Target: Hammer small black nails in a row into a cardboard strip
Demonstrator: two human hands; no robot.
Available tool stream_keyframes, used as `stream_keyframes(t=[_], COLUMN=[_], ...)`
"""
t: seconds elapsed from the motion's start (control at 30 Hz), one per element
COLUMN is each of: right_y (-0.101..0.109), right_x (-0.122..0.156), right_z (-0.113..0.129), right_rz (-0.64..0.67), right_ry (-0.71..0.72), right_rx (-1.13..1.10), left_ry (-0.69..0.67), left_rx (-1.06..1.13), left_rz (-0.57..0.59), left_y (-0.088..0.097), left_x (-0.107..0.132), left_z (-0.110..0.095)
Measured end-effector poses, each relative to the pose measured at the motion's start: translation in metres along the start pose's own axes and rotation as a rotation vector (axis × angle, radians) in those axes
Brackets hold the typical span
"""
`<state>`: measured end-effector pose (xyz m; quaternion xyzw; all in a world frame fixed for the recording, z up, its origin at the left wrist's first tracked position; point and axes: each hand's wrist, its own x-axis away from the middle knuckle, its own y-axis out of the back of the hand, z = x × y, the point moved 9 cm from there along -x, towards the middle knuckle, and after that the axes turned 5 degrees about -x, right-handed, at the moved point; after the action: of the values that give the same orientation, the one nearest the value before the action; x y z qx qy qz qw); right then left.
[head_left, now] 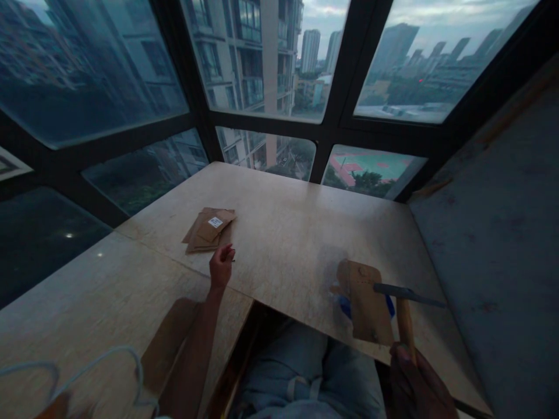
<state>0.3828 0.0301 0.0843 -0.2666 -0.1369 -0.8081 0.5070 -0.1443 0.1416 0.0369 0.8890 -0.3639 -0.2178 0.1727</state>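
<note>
My right hand (414, 378), at the lower right, is wrapped round the wooden handle of a hammer (405, 320). The hammer's dark, narrow head is raised beside a flat brown cardboard piece (369, 305) with small marks or holes near its top. Something blue (345, 306) shows from under that cardboard on both sides. My left hand (222, 266) is pinched closed above the table; a tiny dark tip sticks out of the fingers, too small to name. Just beyond it lies a stack of brown cardboard pieces (205, 233) with a white label (215, 222) on top.
The pale wood-grain table (279, 233) bends round my lap in an L shape. Under my left forearm lies another brown piece (163, 343), and a white cable (117, 350) loops at lower left. Dark-framed windows (327, 131) border the table; a grey wall (493, 244) rises at right.
</note>
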Motion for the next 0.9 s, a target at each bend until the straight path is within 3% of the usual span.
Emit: stream_keyframes(t=[0.07, 0.13, 0.2, 0.27, 0.4, 0.57, 0.7, 0.9], right_y=[-0.003, -0.006, -0.008, -0.005, 0.014, 0.039, 0.053, 0.068], right_x=[0.002, 0.005, 0.008, 0.01, 0.013, 0.014, 0.008, -0.013], right_z=[0.0, 0.001, 0.002, 0.0, -0.001, -0.006, -0.01, -0.003], right_rz=[0.009, 0.031, 0.047, 0.033, -0.054, -0.118, -0.126, -0.073], right_ry=[0.005, 0.022, 0.041, 0.03, 0.051, 0.079, 0.051, 0.067], right_rx=[0.029, 0.031, 0.006, -0.019, -0.098, -0.127, -0.125, -0.144], left_ry=[0.058, 0.164, 0.275, 0.353, 0.348, 0.265, 0.19, 0.059], left_rx=[0.216, 0.556, 0.835, 0.953, 0.895, 0.778, 0.749, 0.647], left_rz=[0.0, 0.054, 0.18, 0.336, 0.593, 0.794, 0.857, 0.848], left_y=[-0.014, -0.04, -0.075, -0.11, -0.165, -0.214, -0.238, -0.256], left_x=[0.01, 0.024, 0.045, 0.069, 0.115, 0.157, 0.174, 0.185], left_z=[-0.013, -0.029, -0.053, -0.084, -0.147, -0.204, -0.227, -0.231])
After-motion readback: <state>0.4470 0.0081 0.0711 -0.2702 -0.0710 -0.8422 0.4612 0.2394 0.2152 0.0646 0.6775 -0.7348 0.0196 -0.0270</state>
